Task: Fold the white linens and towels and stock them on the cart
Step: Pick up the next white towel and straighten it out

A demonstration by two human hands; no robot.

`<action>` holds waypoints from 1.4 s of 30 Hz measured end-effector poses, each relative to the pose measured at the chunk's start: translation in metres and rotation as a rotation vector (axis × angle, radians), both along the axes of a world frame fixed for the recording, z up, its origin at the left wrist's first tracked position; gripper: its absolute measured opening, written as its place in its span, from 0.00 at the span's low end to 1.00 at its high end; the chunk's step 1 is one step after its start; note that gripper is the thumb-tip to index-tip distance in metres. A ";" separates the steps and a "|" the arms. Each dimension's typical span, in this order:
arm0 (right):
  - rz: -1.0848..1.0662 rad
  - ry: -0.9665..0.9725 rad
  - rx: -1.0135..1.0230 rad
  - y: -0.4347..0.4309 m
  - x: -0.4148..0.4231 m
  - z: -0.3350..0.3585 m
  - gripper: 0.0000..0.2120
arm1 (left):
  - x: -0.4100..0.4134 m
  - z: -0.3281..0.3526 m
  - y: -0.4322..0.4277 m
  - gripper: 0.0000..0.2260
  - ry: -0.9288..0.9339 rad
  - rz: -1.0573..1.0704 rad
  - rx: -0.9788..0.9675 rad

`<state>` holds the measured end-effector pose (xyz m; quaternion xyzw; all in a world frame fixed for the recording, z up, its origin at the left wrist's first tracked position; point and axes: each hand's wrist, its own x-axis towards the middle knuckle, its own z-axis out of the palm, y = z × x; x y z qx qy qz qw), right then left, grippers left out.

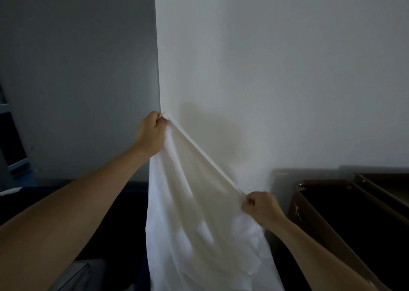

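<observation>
White linen (pixel 199 213) held up in front of the wall (pixel 287 69), hemmed top edge pulled taut on a slant. Left hand (pixel 151 131) pinches the higher corner by the wall's corner line; right hand (pixel 260 206) pinches the lower end, fingers curled round the hem. Rest of the cloth hangs down between the forearms. Brown-framed bin (pixel 314 202) with dark interior sits right of the linen, against the wall.

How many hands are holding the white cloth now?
2. The left hand grips the hemmed edge of the white cloth high up, by the wall corner; the right hand grips the same edge lower, near the brown container.
</observation>
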<state>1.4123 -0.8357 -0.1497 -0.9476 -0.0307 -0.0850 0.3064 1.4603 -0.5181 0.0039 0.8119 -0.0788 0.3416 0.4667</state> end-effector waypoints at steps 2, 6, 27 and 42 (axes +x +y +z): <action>-0.016 -0.056 0.130 -0.013 0.001 0.004 0.16 | 0.000 -0.004 0.012 0.13 0.038 0.072 0.006; 0.161 0.153 0.373 -0.019 -0.006 0.011 0.07 | -0.002 -0.012 0.023 0.13 0.100 0.137 -0.005; 0.211 0.172 0.080 0.022 -0.005 -0.019 0.09 | -0.014 -0.003 0.016 0.13 0.065 0.121 -0.011; -0.063 -0.067 0.434 -0.012 0.003 0.042 0.16 | 0.007 -0.027 0.043 0.15 0.225 0.295 0.067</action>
